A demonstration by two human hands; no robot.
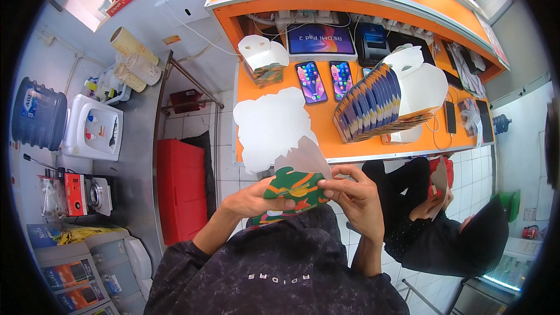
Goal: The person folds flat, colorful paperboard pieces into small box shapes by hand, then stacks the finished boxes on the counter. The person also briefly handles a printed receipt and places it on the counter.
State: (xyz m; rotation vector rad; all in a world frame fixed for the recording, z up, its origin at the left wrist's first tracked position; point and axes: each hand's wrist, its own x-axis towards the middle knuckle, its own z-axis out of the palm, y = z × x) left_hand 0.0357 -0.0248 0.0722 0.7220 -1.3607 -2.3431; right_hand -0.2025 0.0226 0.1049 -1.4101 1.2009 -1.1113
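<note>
Fingers of both hands pinch a flat, unfolded paper box blank [294, 189] held at chest height, just before the orange counter [326, 131]. Left hand [254, 201] grips its lower printed edge; right hand [356, 195] nips the upper right flap (white inner side showing above). Folding appears to be just beginning; the next crease probably needs both thumbs pressing along the score line. A stack of flat blanks [367, 105] waits nearby.

centre: carton blank [291, 189] between left hand [256, 199] and right hand [353, 195] | above it: flat sheets [271, 125] on counter [326, 131] | right of sheets: stack of blanks [367, 105] | upper centre: two phones [325, 80] below tablet [321, 39] | lower right: seated person [443, 227]
</note>
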